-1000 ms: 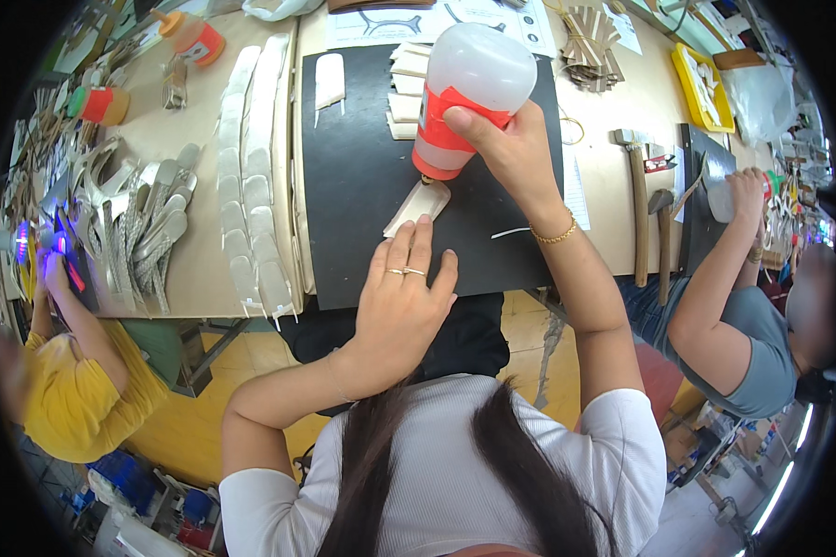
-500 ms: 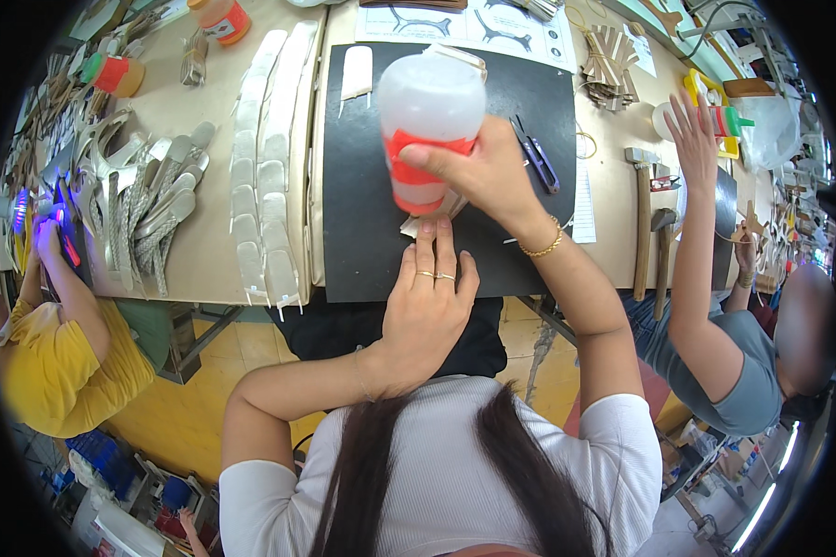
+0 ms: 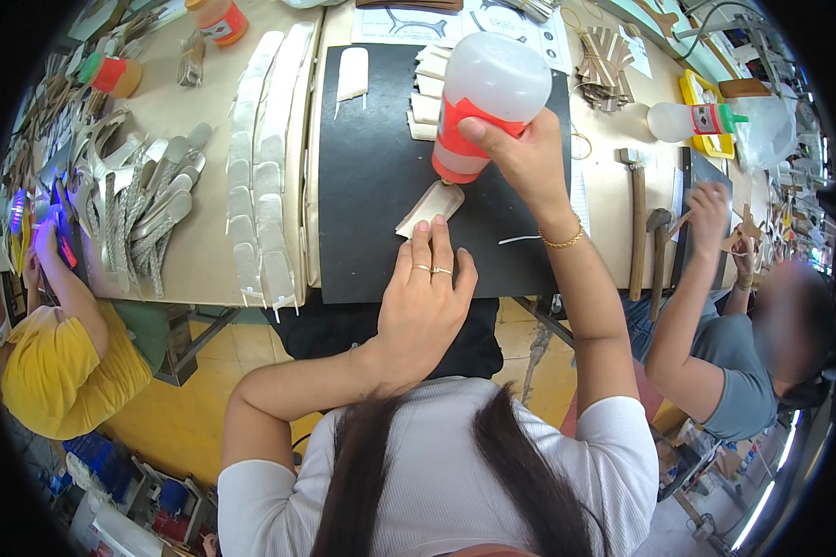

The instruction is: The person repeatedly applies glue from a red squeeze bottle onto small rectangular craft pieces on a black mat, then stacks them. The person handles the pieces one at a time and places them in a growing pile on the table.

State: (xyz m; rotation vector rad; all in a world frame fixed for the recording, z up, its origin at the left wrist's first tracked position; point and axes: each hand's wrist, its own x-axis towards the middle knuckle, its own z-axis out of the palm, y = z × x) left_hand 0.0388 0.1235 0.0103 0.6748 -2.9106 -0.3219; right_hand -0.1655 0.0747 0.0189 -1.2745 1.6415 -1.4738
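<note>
My right hand (image 3: 520, 158) is closed round a translucent squeeze bottle (image 3: 488, 97) with a red label. The bottle is tipped upside down, and its nozzle meets the far end of a small cream tab with a rounded end (image 3: 434, 206). That tab lies on a black mat (image 3: 372, 186). My left hand (image 3: 423, 302) is open, its outstretched fingertips resting on the tab's near end. Beyond the tab, partly behind the bottle, is an overlapping row of similar cream tabs (image 3: 426, 107). Another single tab (image 3: 352, 74) with thin white strands lies at the mat's far left.
Left of the mat lie long rows of pale tabs (image 3: 271, 167) and a pile of braided straps (image 3: 158, 186). Hammers (image 3: 638, 223) and a green-capped bottle (image 3: 692, 121) are on the right. Co-workers sit on both sides; one person's hand (image 3: 706, 213) is over the table at right.
My right hand and the bottle have moved right, uncovering the tab and the row beyond. My left hand stays nearly in place. The right-hand co-worker's raised hand has come down, away from the green-capped bottle.
</note>
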